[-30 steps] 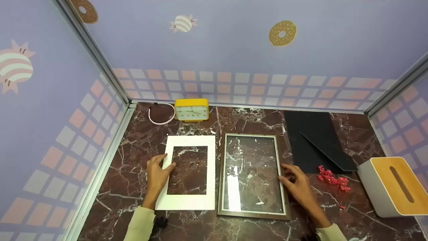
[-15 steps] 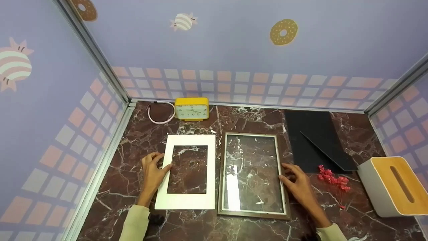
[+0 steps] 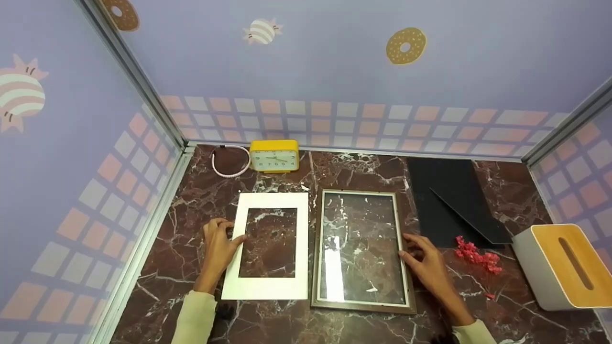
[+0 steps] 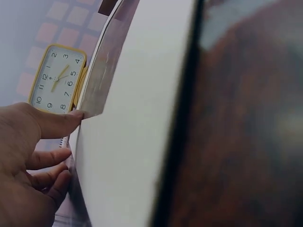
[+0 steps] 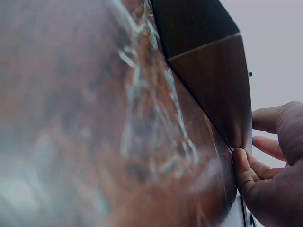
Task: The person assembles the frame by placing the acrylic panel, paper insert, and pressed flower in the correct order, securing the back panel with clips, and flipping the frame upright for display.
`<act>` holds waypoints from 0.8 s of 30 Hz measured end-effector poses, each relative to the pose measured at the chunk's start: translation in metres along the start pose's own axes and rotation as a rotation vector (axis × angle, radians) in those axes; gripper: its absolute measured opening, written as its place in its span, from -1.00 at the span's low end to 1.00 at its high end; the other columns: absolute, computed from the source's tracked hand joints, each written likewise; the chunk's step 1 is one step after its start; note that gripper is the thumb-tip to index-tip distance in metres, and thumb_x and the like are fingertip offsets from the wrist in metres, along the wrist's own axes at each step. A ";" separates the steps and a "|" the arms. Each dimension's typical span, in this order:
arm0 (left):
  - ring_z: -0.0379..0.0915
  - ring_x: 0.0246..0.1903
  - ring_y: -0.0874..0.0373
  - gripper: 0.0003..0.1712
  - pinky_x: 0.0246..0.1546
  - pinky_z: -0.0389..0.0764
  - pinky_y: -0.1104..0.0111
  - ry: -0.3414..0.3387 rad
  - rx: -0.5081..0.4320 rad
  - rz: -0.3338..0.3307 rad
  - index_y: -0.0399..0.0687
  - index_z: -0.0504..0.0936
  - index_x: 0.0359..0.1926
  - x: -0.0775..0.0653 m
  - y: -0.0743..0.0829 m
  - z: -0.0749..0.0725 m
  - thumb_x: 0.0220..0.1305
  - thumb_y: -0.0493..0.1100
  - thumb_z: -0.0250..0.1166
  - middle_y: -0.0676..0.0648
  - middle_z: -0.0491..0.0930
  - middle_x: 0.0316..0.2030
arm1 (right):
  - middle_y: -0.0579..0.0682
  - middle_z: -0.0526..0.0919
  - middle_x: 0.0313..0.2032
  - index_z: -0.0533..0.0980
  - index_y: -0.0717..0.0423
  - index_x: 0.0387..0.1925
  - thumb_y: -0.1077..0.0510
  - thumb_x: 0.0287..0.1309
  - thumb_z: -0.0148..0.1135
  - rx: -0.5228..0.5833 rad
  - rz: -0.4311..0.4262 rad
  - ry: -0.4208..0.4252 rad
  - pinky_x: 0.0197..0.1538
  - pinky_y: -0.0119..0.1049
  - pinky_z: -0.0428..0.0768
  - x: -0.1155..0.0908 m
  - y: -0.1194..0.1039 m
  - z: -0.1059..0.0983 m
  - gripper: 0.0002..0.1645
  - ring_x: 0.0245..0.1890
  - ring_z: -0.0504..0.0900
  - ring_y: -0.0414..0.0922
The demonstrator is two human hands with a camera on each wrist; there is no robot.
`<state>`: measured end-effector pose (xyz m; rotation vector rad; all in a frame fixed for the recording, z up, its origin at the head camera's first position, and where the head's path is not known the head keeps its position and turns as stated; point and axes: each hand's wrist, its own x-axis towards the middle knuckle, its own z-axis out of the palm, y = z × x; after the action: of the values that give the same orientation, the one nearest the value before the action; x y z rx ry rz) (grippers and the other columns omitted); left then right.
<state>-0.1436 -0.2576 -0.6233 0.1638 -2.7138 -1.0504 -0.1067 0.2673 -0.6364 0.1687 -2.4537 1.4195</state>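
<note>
Head view: left of the wooden frame (image 3: 363, 308), the white mat (image 3: 265, 288) is lightly pinched by the left hand (image 3: 219, 246); the right hand (image 3: 426, 263) pinches the frame's right side. Gripping edges only would spare the clear pane (image 3: 363, 248).

Left wrist view: the mat conceals some fingertips.

Right wrist view: the blurred surface is probably the pane.

So the white rectangular mat (image 3: 264, 288) sits left of the brown rectangular frame (image 3: 362, 307), yellow boxy clock (image 3: 274, 160) behind the mat, flat black sheet (image 3: 442, 184) off right, behind a pink flower sprig (image 3: 473, 254).
</note>
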 end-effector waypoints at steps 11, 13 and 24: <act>0.35 0.03 -0.37 -0.53 0.10 0.51 -0.20 0.054 0.135 -0.056 -0.55 0.75 -0.10 -0.005 0.017 0.001 0.16 -0.24 0.71 -0.42 0.49 -0.01 | 0.25 0.73 -0.06 0.69 0.39 0.19 0.51 0.12 0.59 0.062 -0.023 -0.022 -0.14 -0.60 0.65 0.000 0.008 -0.004 -0.44 -0.21 0.75 0.05; 0.36 -0.02 -0.37 -0.54 0.05 0.52 -0.19 0.065 0.146 -0.063 -0.55 0.76 -0.13 -0.005 0.019 0.001 0.15 -0.23 0.72 -0.43 0.51 -0.06 | 0.25 0.73 -0.07 0.69 0.40 0.19 0.51 0.12 0.59 0.071 -0.025 -0.023 -0.14 -0.61 0.65 0.000 0.007 -0.004 -0.45 -0.21 0.75 0.03; 0.56 -0.40 -0.23 -0.66 -0.32 0.59 -0.08 0.017 0.094 -0.173 -0.44 0.73 -0.37 0.008 0.005 0.003 0.17 -0.23 0.67 -0.35 0.70 -0.40 | 0.30 0.72 -0.02 0.68 0.41 0.19 0.55 0.11 0.56 0.042 0.013 -0.020 -0.14 -0.65 0.62 0.000 0.006 -0.002 -0.43 -0.21 0.76 0.16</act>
<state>-0.1519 -0.2535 -0.6205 0.4276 -2.7754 -0.9592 -0.1076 0.2725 -0.6403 0.1781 -2.4463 1.4828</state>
